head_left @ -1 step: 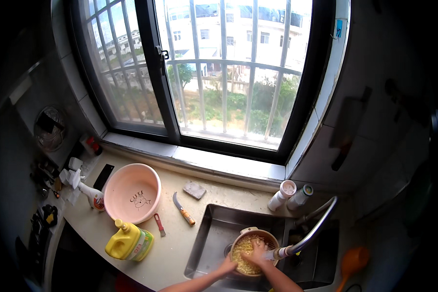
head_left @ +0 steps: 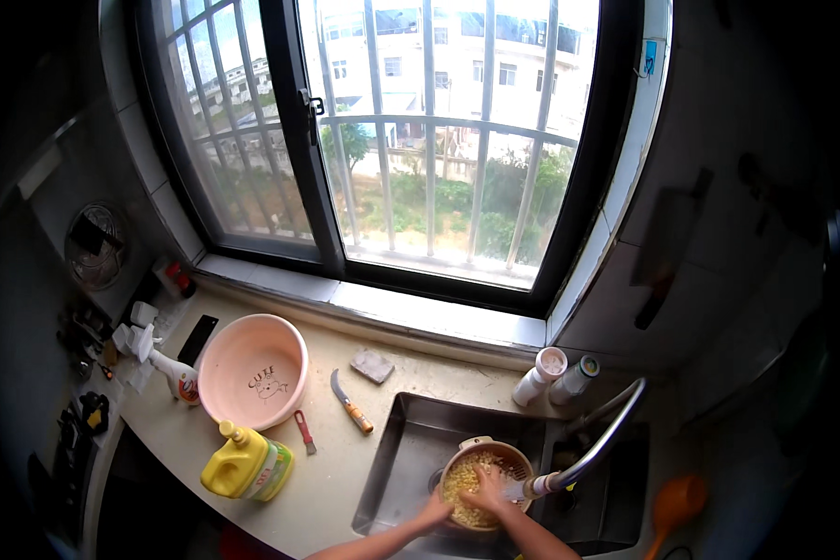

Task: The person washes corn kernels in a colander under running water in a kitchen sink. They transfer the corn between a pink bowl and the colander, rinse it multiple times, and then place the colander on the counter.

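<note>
A beige colander (head_left: 511, 455) holding many small yellow kernels (head_left: 461, 474), which look like corn, sits in the left basin of the steel sink (head_left: 409, 439). My left hand (head_left: 433, 512) closes on the colander's near-left rim. Inside it, my right hand (head_left: 486, 491) rests on the kernels with its fingers apart, partly sunk among them. The faucet (head_left: 599, 450) arches in from the right, its white nozzle end beside my right wrist. What looks like water runs from the nozzle past that hand into the colander.
On the counter left of the sink are a curved knife (head_left: 350, 401), a grey stone block (head_left: 372, 365), a red-handled peeler-like tool (head_left: 304, 432), a pink basin (head_left: 257, 369), a yellow jug (head_left: 245, 465) and a spray bottle (head_left: 175, 373). Two white canisters (head_left: 539, 375) stand behind the sink.
My right hand has shifted slightly among the kernels, its fingers now turned a little differently. My left hand stays at the rim.
</note>
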`<state>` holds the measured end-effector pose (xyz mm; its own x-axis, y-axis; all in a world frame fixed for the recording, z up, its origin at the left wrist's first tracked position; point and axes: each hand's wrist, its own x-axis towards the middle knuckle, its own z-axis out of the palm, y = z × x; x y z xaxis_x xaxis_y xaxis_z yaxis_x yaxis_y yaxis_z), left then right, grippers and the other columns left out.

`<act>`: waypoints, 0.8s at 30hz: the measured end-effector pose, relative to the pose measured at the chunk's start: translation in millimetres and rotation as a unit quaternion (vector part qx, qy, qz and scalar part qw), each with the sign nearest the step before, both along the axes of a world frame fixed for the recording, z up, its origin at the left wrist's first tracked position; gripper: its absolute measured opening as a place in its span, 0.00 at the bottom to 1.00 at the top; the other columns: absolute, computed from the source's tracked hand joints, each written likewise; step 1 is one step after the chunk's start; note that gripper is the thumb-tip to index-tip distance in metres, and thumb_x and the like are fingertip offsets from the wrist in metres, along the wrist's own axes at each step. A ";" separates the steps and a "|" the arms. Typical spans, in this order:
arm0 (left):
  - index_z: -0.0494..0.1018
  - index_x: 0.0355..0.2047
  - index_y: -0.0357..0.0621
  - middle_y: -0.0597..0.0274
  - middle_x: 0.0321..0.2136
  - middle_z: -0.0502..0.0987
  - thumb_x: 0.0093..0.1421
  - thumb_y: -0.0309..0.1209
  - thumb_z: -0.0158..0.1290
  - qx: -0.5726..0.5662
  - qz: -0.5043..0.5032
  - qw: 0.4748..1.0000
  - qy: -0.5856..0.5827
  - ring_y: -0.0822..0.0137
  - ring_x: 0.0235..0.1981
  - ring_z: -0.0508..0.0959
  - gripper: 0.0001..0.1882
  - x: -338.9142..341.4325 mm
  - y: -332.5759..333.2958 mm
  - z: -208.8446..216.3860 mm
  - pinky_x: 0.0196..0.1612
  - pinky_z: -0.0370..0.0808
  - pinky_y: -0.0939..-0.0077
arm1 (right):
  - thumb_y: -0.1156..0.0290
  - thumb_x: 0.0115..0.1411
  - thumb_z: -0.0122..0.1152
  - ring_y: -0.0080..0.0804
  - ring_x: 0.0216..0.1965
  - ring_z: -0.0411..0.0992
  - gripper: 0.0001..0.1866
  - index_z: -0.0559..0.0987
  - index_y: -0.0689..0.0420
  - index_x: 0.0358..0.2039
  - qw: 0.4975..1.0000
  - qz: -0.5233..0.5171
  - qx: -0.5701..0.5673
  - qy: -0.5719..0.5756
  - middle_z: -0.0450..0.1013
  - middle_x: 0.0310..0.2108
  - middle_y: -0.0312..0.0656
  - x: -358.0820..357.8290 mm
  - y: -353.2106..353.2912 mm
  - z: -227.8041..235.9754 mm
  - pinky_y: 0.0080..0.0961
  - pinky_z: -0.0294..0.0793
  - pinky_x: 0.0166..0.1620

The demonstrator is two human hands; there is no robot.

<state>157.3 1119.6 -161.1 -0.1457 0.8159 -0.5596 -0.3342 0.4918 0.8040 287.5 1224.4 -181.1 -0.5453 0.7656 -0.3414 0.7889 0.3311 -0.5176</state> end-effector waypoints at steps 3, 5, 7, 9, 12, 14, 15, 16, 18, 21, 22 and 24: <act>0.59 0.53 0.40 0.53 0.38 0.72 0.50 0.22 0.46 0.008 -0.033 0.999 0.018 0.64 0.31 0.77 0.27 -8.4 4.6 21.1 0.25 0.77 0.75 | 0.50 0.41 0.65 0.60 0.53 0.57 0.39 0.68 0.53 0.53 0.986 0.156 -0.049 0.016 0.53 0.53 0.61 8.6 -7.2 -5.9 0.45 0.58 0.56; 0.54 0.56 0.41 0.50 0.45 0.67 0.47 0.19 0.43 0.007 -0.046 0.998 -0.038 0.57 0.39 0.74 0.32 -18.0 1.7 25.3 0.24 0.80 0.69 | 0.51 0.41 0.65 0.60 0.54 0.56 0.41 0.65 0.53 0.55 0.983 0.152 -0.089 -0.055 0.52 0.54 0.63 8.5 -6.0 21.6 0.44 0.57 0.57; 0.52 0.57 0.40 0.49 0.47 0.66 0.46 0.18 0.41 -0.025 -0.038 0.997 -0.062 0.55 0.45 0.72 0.34 -25.3 -7.0 18.5 0.32 0.80 0.66 | 0.51 0.41 0.65 0.59 0.55 0.56 0.43 0.62 0.54 0.57 0.983 0.074 -0.065 -0.154 0.51 0.54 0.64 -3.3 -10.5 80.9 0.44 0.57 0.57; 0.54 0.56 0.39 0.49 0.48 0.67 0.46 0.18 0.41 -0.004 -0.075 0.997 0.004 0.57 0.46 0.72 0.33 -13.6 -6.2 4.1 0.40 0.76 0.68 | 0.51 0.41 0.65 0.58 0.55 0.55 0.45 0.59 0.54 0.58 0.995 -0.020 -0.041 -0.086 0.50 0.54 0.65 11.0 -11.6 30.3 0.44 0.57 0.57; 0.59 0.54 0.40 0.53 0.40 0.72 0.49 0.20 0.43 0.056 -0.073 0.993 0.074 0.63 0.37 0.75 0.28 -5.0 3.9 17.1 0.33 0.75 0.72 | 0.52 0.38 0.66 0.57 0.55 0.55 0.44 0.62 0.54 0.56 0.998 -0.061 -0.007 0.028 0.51 0.54 0.62 12.0 -9.4 -23.8 0.44 0.57 0.57; 0.63 0.52 0.41 0.55 0.36 0.75 0.51 0.22 0.45 0.090 -0.061 0.991 0.082 0.65 0.33 0.76 0.24 -7.2 8.5 20.8 0.29 0.76 0.73 | 0.54 0.38 0.66 0.56 0.56 0.54 0.42 0.64 0.53 0.55 0.999 0.008 -0.011 0.040 0.52 0.54 0.59 2.7 -8.3 -32.2 0.44 0.57 0.57; 0.64 0.51 0.41 0.55 0.36 0.75 0.52 0.22 0.45 0.100 -0.057 0.991 0.071 0.65 0.33 0.76 0.23 -11.0 8.2 18.8 0.31 0.76 0.73 | 0.57 0.39 0.65 0.55 0.56 0.54 0.37 0.68 0.53 0.52 0.996 0.074 -0.047 0.026 0.54 0.54 0.57 3.5 -4.0 -28.7 0.43 0.58 0.57; 0.65 0.50 0.40 0.55 0.36 0.75 0.52 0.23 0.46 0.113 -0.053 0.990 0.059 0.64 0.34 0.76 0.22 -13.9 10.1 16.4 0.32 0.76 0.72 | 0.58 0.39 0.65 0.55 0.55 0.55 0.36 0.69 0.53 0.51 0.994 0.080 -0.039 0.068 0.54 0.54 0.57 9.2 -1.7 -25.9 0.42 0.58 0.56; 0.65 0.50 0.40 0.55 0.36 0.75 0.52 0.23 0.46 0.101 -0.056 0.992 0.046 0.64 0.35 0.76 0.22 -22.8 12.6 14.2 0.33 0.75 0.72 | 0.58 0.39 0.65 0.55 0.54 0.57 0.33 0.71 0.53 0.49 0.983 0.095 -0.030 0.155 0.55 0.53 0.58 16.4 -3.6 -11.4 0.39 0.60 0.55; 0.66 0.50 0.40 0.54 0.37 0.75 0.52 0.24 0.46 0.078 -0.060 0.995 0.034 0.63 0.36 0.76 0.22 -33.5 20.4 11.2 0.35 0.75 0.71 | 0.64 0.45 0.63 0.42 0.50 0.63 0.29 0.69 0.59 0.48 0.991 0.080 0.103 0.035 0.66 0.46 0.47 9.7 -1.4 25.1 0.35 0.60 0.55; 0.66 0.49 0.40 0.53 0.37 0.75 0.52 0.24 0.47 0.070 -0.061 0.995 0.030 0.63 0.36 0.76 0.22 -35.2 26.6 10.0 0.35 0.75 0.71 | 0.64 0.45 0.63 0.42 0.49 0.63 0.28 0.70 0.59 0.48 0.994 0.060 0.078 0.050 0.66 0.46 0.47 8.3 0.1 26.2 0.35 0.60 0.55; 0.66 0.49 0.39 0.53 0.37 0.75 0.52 0.25 0.47 0.065 -0.060 0.996 0.030 0.62 0.36 0.76 0.22 -37.7 39.2 4.9 0.36 0.74 0.70 | 0.64 0.45 0.63 0.42 0.49 0.64 0.28 0.70 0.59 0.47 0.995 0.028 0.037 0.085 0.66 0.45 0.47 4.7 10.4 24.7 0.35 0.60 0.54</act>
